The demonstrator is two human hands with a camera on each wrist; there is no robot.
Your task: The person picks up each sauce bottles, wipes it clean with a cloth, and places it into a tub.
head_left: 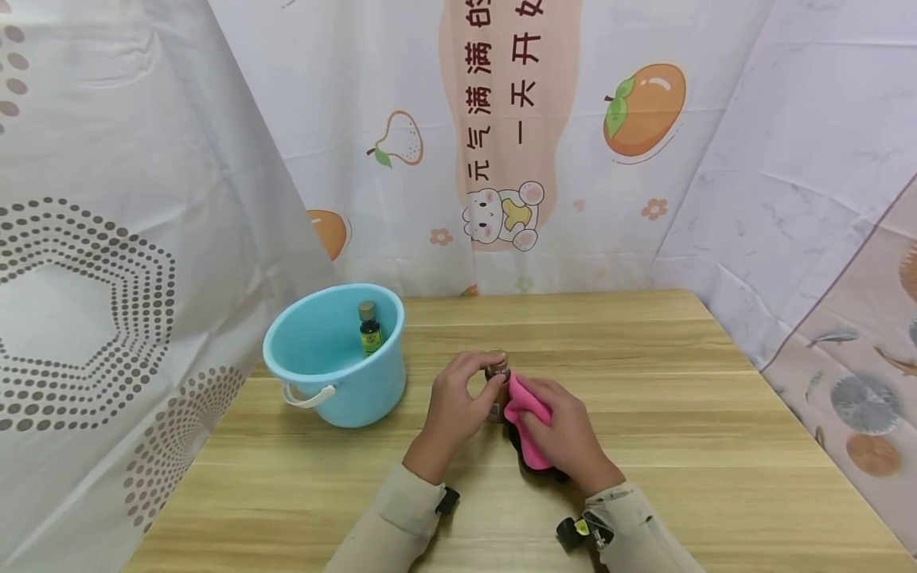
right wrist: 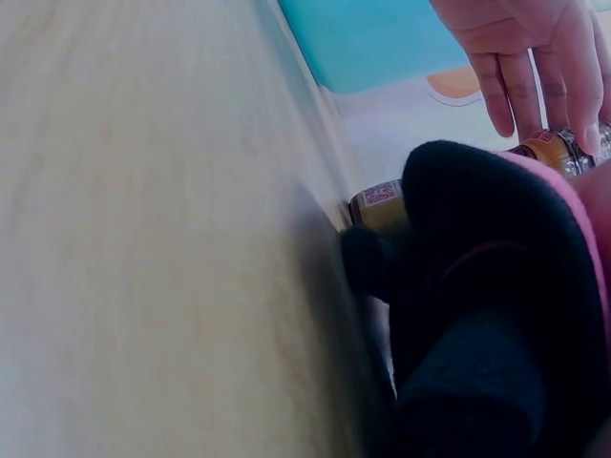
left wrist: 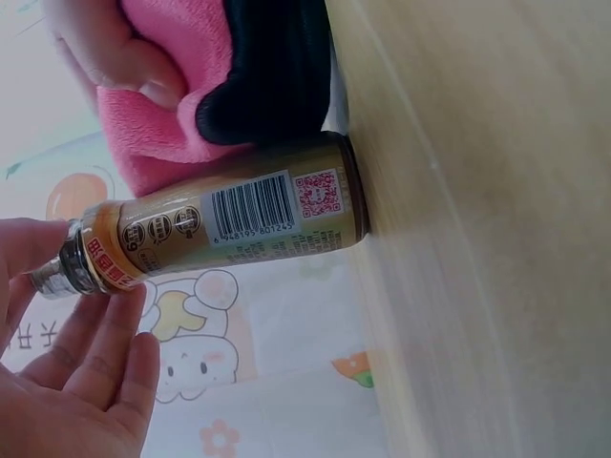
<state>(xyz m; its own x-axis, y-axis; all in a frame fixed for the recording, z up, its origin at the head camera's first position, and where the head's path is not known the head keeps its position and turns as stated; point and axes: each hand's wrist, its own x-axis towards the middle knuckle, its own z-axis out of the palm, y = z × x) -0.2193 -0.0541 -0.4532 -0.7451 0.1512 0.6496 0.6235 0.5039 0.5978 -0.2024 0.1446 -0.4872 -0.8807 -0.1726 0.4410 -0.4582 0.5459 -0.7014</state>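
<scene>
A small brown glass bottle [left wrist: 277, 205] with a barcode label stands upright on the wooden table. My left hand [head_left: 456, 398] pinches it by the neck and cap, thumb on one side and fingers on the other. In my right hand [head_left: 566, 430] is a cloth [head_left: 532, 430], pink on one face and black on the other, bunched between thumb and fingers. The cloth [left wrist: 172, 86] lies against the bottle's side in the left wrist view. Its black face [right wrist: 477, 277] hides much of the bottle [right wrist: 378, 205] in the right wrist view.
A light blue bucket [head_left: 361, 394] with a white handle stands at the left of the table [head_left: 645, 382]. Inside it, a small dark bottle [head_left: 369, 330] with a gold cap and yellow-green label leans by the wall. Printed curtains [head_left: 401, 72] hang behind the table and along both sides.
</scene>
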